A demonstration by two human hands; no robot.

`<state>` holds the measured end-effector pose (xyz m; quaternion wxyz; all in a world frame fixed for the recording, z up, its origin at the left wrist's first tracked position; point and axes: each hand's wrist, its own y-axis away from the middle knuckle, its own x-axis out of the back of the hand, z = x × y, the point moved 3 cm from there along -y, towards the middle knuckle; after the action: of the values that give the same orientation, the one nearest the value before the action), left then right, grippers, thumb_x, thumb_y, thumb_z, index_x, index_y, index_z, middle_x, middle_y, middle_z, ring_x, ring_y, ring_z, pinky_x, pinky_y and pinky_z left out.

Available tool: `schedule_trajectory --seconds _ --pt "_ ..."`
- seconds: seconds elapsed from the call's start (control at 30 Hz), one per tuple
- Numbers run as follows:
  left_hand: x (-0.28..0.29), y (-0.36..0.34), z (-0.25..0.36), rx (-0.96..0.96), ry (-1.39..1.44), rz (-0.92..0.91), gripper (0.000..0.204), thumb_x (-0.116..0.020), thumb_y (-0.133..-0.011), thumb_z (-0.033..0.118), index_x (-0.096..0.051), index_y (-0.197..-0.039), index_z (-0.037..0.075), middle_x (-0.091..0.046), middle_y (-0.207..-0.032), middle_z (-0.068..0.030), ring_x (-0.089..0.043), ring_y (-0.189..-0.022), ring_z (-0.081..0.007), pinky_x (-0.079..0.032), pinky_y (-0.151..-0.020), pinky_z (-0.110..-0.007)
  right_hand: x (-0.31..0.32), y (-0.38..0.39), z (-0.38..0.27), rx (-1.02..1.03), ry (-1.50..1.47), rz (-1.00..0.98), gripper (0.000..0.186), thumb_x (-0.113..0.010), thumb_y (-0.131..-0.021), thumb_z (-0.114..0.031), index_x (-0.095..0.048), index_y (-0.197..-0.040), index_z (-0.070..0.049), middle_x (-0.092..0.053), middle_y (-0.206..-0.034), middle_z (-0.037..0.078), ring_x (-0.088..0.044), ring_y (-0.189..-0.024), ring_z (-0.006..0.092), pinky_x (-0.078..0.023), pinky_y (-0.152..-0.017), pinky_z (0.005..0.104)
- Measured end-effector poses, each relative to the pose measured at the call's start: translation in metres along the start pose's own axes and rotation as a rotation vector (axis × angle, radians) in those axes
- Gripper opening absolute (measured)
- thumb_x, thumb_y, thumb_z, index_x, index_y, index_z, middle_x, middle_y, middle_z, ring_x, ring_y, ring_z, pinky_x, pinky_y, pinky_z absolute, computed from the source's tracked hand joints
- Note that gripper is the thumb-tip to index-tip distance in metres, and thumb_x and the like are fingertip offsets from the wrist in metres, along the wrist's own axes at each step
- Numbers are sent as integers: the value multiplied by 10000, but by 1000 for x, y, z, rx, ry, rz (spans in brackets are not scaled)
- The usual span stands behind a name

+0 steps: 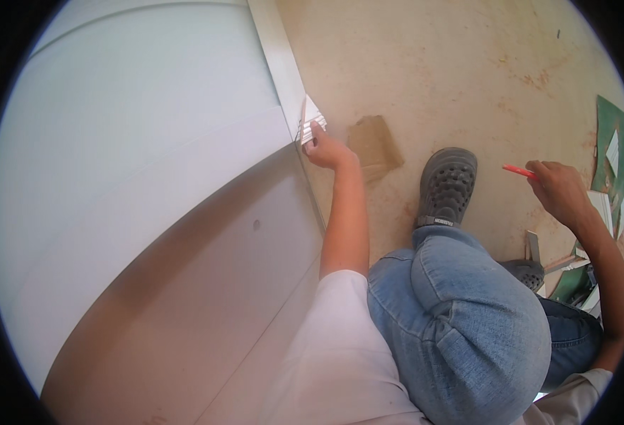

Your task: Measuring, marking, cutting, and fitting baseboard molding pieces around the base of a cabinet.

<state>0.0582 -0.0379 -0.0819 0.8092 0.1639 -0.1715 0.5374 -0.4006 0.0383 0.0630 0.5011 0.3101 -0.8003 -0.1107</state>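
Observation:
My left hand (pixel 328 151) reaches forward and pinches a small white ribbed piece of trim (pixel 310 113) with a pointed end. The trim sits against the corner where a narrow white strip (pixel 276 57) meets the edge of the large white panel (pixel 149 106). Off to the right, above the floor, my right hand (pixel 561 190) is closed around a slim red pencil or marker (pixel 519 171). Its tip points left, toward the trim, and is well apart from it. My fingers hide part of the trim's lower end.
A brown cardboard piece (pixel 374 145) lies on the dusty tan floor (pixel 425 64). My bent knee (pixel 482 340) and grey clog (pixel 448 185) stand between my hands. At the right are a green sheet (pixel 613 149) and white offcuts (pixel 601 207). A pale wall (pixel 241 283) rises at left.

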Motion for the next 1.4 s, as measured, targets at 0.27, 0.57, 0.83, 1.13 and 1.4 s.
schedule_trajectory --seconds 0.27,0.57,0.83,1.13,1.4 --pt "18 17 39 -203 -62 -276 300 -737 -963 220 -731 -1057 -65 -744 -973 -125 -678 -817 -192 -531 -754 -348 12 4 -9 10 -8 -14 149 -671 -919 -138 -626 -1016 -33 -661 -815 155 -659 -801 365 -504 -715 488" --pt "41 3 44 -111 -28 -279 311 -761 -953 244 -735 -987 -63 -730 -882 -94 -662 -782 -168 -546 -734 -303 8 3 -19 32 6 -29 135 -676 -916 -145 -612 -963 -35 -648 -792 149 -656 -806 362 -506 -707 483" --pt "36 -12 40 -126 7 -472 302 -691 -993 192 -717 -1084 -94 -730 -985 -106 -673 -813 -165 -556 -746 -308 -10 1 -5 53 15 -60 143 -679 -916 -154 -616 -947 -28 -659 -777 143 -668 -774 353 -518 -701 477" --pt "37 -28 30 7 137 -466 329 -632 -1037 228 -677 -1044 -98 -713 -1037 -112 -701 -854 -206 -569 -794 -302 -12 -10 -9 52 23 -61 136 -672 -922 -158 -621 -951 -36 -669 -795 146 -673 -791 352 -523 -717 473" --pt "25 -33 39 -205 -465 -348 491 -638 -1017 378 -666 -810 -66 -692 -704 -129 -666 -604 -186 -532 -566 -305 -16 -2 -8 32 22 -91 129 -677 -917 -158 -627 -928 -40 -674 -806 142 -676 -799 350 -524 -722 469"
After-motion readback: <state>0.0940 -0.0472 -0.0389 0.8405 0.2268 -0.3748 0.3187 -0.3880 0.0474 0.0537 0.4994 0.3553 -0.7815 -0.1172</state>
